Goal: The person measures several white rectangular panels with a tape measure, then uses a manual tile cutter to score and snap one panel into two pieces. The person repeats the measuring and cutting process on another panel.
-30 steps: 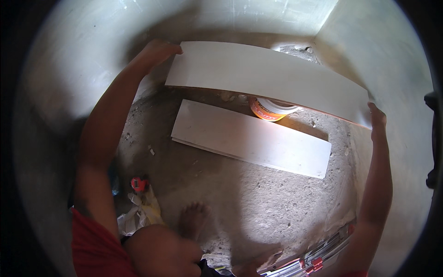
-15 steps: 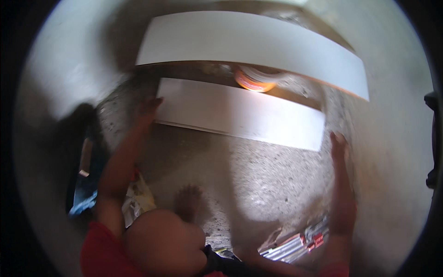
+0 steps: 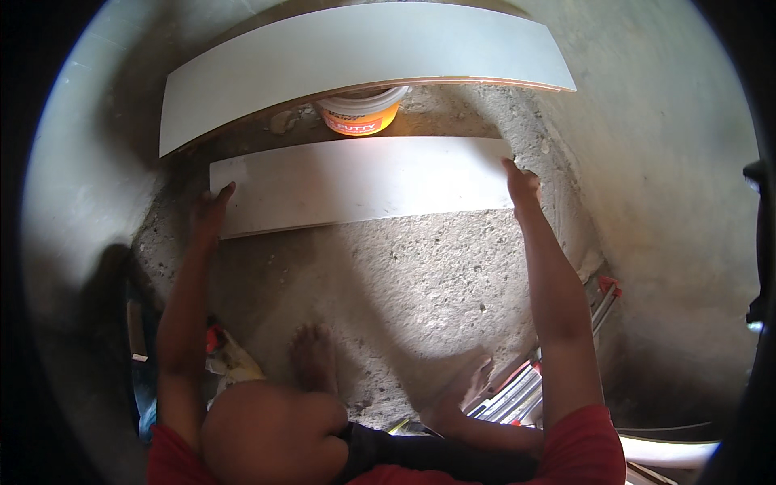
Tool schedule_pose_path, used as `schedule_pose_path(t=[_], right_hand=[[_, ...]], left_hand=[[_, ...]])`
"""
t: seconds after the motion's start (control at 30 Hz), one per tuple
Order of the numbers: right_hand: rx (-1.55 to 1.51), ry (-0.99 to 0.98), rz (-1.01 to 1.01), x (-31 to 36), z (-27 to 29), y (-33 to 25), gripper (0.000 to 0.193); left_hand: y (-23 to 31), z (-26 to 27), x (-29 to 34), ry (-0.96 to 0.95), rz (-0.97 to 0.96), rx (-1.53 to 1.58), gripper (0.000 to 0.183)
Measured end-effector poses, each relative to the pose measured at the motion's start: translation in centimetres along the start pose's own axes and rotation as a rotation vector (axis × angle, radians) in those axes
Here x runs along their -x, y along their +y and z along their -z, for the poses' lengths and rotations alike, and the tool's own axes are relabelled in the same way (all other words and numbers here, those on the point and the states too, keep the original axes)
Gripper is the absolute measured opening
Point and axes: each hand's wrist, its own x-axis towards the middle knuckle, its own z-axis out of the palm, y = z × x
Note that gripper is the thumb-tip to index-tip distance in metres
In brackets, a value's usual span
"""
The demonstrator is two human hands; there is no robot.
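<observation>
A long white board (image 3: 364,184) lies level across the space before me, and its near edge shows what looks like more than one layer. Its left end is gripped by my left hand (image 3: 210,210), the thumb on top. At the opposite end, my right hand (image 3: 524,186) is closed over the edge, thumb also on the upper face. The fingers beneath the board are hidden from view. Just beyond the board stands an orange and white bucket (image 3: 361,115). A longer white panel (image 3: 368,44) with a brown edge covers part of the bucket's top.
Rough concrete floor (image 3: 436,275) lies between the board and my bare feet. Several metal strips (image 3: 513,396) are beside my right leg, near a red-ended tool (image 3: 610,288). A crumpled yellowish bag (image 3: 237,360) sits at lower left. Plain walls (image 3: 655,145) rise on both sides.
My right hand, apart from the board's right end before, now grips it. My left hand stays at the left end. The view has shifted, so the board and panel appear farther left and differently tilted.
</observation>
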Motion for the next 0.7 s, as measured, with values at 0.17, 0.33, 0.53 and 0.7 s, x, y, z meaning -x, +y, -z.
schedule_pose_path(t=[0.17,0.33,0.53,0.7], right_hand=[[-0.281,-0.113,0.16,1.1,3.4,5.6,0.063],[-0.564,-0.132,0.089,1.9,7.5,13.0,0.043],[-0.385,-0.191,-0.107,4.5,9.0,20.1,0.031],[-0.395,-0.095,-0.121,6.1,6.9,22.4,0.026]], left_hand=[[-3.3,1.3,3.7,-0.053,-0.249,-0.29,0.075],[-6.5,0.0,10.4,-0.347,-0.071,0.056,0.064],[-4.2,-0.9,14.1,-0.465,0.038,-0.027,0.057],[-3.3,-1.0,15.5,-0.403,0.005,-0.108,0.055]])
